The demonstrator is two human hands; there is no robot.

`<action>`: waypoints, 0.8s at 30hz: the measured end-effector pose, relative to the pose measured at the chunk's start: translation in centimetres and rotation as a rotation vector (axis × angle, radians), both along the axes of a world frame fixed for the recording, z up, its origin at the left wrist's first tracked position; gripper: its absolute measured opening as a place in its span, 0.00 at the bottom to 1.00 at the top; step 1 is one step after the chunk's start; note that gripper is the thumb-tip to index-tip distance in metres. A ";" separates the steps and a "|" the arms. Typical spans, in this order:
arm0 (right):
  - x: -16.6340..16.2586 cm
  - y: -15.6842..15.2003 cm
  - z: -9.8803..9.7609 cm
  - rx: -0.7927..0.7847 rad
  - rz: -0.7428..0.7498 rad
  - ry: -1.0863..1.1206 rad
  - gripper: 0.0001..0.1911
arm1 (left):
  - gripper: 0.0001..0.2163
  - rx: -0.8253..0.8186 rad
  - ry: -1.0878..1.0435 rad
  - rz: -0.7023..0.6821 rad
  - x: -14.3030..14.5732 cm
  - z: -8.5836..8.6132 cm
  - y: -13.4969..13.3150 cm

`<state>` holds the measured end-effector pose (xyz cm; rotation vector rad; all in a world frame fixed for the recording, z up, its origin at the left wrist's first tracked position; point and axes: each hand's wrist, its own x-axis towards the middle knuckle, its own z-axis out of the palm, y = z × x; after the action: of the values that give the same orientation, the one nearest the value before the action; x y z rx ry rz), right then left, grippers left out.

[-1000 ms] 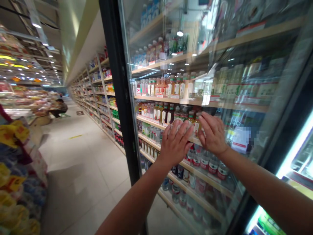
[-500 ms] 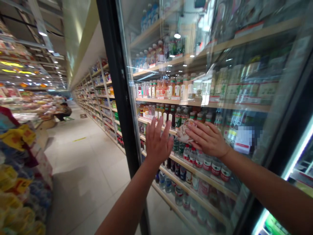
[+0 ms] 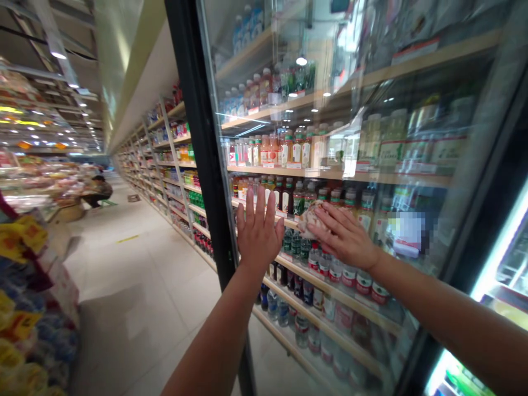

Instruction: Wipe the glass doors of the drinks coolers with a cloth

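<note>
My left hand (image 3: 259,234) is raised flat against the glass door (image 3: 330,352), near its black frame, fingers spread and holding nothing. To its right, my right hand (image 3: 344,234) presses a crumpled pale cloth with a brownish pattern (image 3: 310,219) against the same glass. Its fingers lie over the cloth, and part of the cloth sticks out on the left. Shelves of drink bottles (image 3: 291,148) show through the pane, mixed with reflections of ceiling lamps.
The door's black frame (image 3: 206,165) stands left of my hands. Beyond it, a long stocked shelf wall (image 3: 165,165) runs along the aisle floor (image 3: 144,275). A person (image 3: 99,191) sits low far down the aisle. Yellow-tagged goods (image 3: 25,308) are piled at the left.
My left hand has moved slightly left and up on the glass, its fingers more upright. My right hand and the cloth shift only a little. The view has turned slightly right.
</note>
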<state>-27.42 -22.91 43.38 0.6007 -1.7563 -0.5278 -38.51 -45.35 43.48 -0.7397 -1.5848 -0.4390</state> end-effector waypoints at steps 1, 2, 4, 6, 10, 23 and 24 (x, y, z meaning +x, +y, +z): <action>-0.2 -0.5 -0.2 -0.014 -0.002 -0.014 0.31 | 0.35 0.003 -0.003 -0.005 -0.1 0.0 0.0; -0.5 -1.0 -0.4 -0.016 0.000 -0.023 0.30 | 0.35 0.004 -0.004 -0.007 -0.3 0.0 0.0; -1.3 -1.8 -0.1 0.002 0.003 -0.027 0.30 | 0.35 0.004 0.002 -0.009 -0.6 -0.1 0.0; -2.1 -2.6 1.0 -0.003 -0.002 -0.006 0.33 | 0.35 0.005 0.010 -0.017 -1.0 -0.2 0.0; -3.4 -4.3 4.5 -0.185 -0.051 0.094 0.38 | 0.35 0.009 0.013 -0.038 -1.5 -0.3 0.2; -6.6 -6.9 9.4 -0.377 -0.112 0.207 0.40 | 0.34 0.036 0.034 -0.111 -3.3 -0.5 1.0; -6.8 -7.1 9.7 -0.415 -0.104 0.242 0.40 | 0.34 0.039 0.043 -0.113 -3.4 -0.5 1.0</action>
<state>-34.24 -29.96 53.09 0.1475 -1.6077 -0.2786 -41.89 -44.34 42.98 -0.8065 -1.4955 -0.5317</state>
